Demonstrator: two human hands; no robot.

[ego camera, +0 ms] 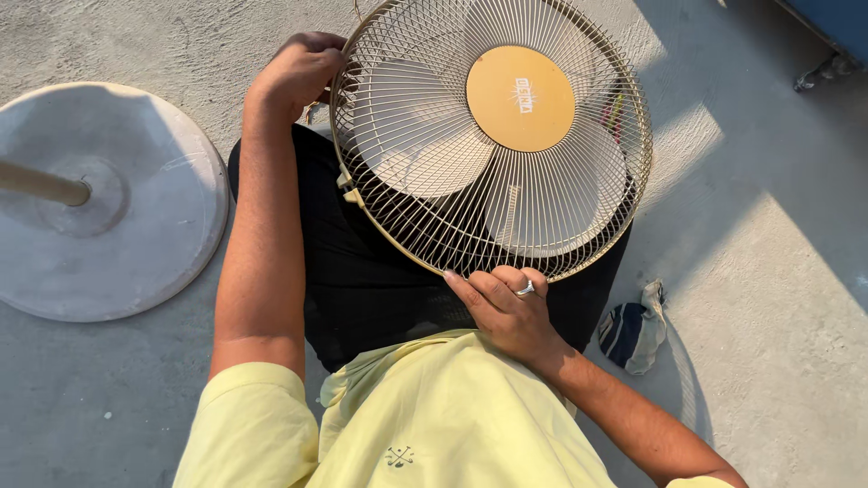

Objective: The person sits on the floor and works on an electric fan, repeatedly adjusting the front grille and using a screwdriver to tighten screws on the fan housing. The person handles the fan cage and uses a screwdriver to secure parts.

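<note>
The fan grille (493,136) is running off the top edge. The left hand (294,77) fingertips are curling out of sight behind its rim. The stand pole (41,183) is being cut off at left.

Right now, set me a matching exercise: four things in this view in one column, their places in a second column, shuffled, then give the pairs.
Things:
1. left hand
2. right hand
3. round fan base
4. striped cloth

Places:
A. on the floor, right of the person's lap
B. on the near, lower rim of the fan guard
C. on the floor at the left, pole attached
D. on the guard's upper-left rim

Pairs: 1-D, 2-B, 3-C, 4-A
</note>
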